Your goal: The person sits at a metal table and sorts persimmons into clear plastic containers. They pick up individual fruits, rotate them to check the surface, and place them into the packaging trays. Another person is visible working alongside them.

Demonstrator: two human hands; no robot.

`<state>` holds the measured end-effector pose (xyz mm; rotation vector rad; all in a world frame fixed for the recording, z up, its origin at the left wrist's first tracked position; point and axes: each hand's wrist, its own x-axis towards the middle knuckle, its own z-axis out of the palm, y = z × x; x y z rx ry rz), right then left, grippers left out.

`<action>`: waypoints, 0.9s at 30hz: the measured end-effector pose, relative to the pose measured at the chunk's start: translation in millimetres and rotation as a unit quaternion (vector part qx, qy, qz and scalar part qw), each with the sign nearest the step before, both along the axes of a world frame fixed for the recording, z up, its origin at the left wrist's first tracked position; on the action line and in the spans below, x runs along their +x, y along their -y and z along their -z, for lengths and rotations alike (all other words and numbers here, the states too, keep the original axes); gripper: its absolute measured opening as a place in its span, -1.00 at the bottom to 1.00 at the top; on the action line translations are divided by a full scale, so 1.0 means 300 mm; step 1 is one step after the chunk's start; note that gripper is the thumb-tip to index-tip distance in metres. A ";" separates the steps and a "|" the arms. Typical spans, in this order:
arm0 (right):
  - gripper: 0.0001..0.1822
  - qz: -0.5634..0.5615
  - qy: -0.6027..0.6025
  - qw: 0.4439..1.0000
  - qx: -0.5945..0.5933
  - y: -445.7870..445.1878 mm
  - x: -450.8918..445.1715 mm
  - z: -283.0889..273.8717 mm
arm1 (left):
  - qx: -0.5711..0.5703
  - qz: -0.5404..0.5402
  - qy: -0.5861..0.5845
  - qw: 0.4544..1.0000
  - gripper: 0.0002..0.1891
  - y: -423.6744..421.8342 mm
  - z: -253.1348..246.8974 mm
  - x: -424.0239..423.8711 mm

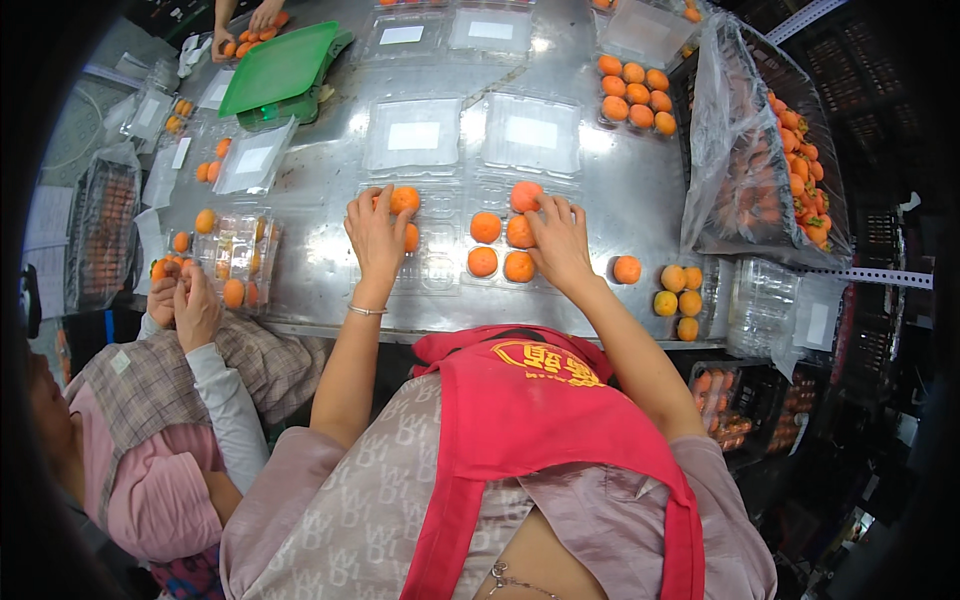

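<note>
Two clear plastic clamshell trays lie side by side before me, their lids laid back with white labels. My left hand (377,229) rests on persimmons in the left tray (439,255); its fingers lie over and beside the fruit, and one persimmon (405,199) shows just right of the fingertips. Several persimmons sit in the right tray (500,244). There my right hand (559,240) touches the right side of a persimmon (520,232), with another persimmon (526,196) just above the fingers. Whether either hand grips a fruit is unclear. A loose persimmon (627,269) lies right of my right hand.
A plastic-lined crate (701,172) of persimmons stands at right, near a filled tray (637,94). Yellower persimmons (678,300) lie by the table's near edge, beside stacked empty clamshells (763,307). A green scale (281,67) stands far left. Co-workers handle fruit at left and far left.
</note>
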<state>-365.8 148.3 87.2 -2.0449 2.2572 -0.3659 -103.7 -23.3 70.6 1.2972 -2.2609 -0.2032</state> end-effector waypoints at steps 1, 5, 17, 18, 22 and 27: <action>-0.39 -0.005 -0.027 1.000 0.005 0.012 -0.003 0.012 | 0.005 0.005 -0.031 0.999 -0.54 -0.016 -0.015 -0.013; -0.74 -0.025 -0.074 0.997 0.021 0.049 0.006 0.011 | 0.024 0.054 -0.139 0.989 -0.62 -0.119 -0.083 -0.084; -0.54 0.057 0.174 0.983 -0.028 -0.067 -0.005 -0.186 | 0.628 0.114 -0.429 0.639 -0.54 -0.340 -0.132 -0.156; -0.54 0.050 0.183 0.981 -0.035 -0.086 0.008 -0.230 | 0.701 0.133 -0.447 0.540 -0.50 -0.343 -0.188 -0.162; -0.51 0.020 0.232 0.970 -0.076 -0.140 0.064 -0.363 | 0.776 0.180 -0.457 0.395 -0.39 -0.375 -0.237 -0.186; -0.65 0.111 0.371 0.908 -0.161 -0.201 0.068 -0.352 | 0.778 0.151 -0.529 0.303 -0.39 -0.381 -0.292 -0.178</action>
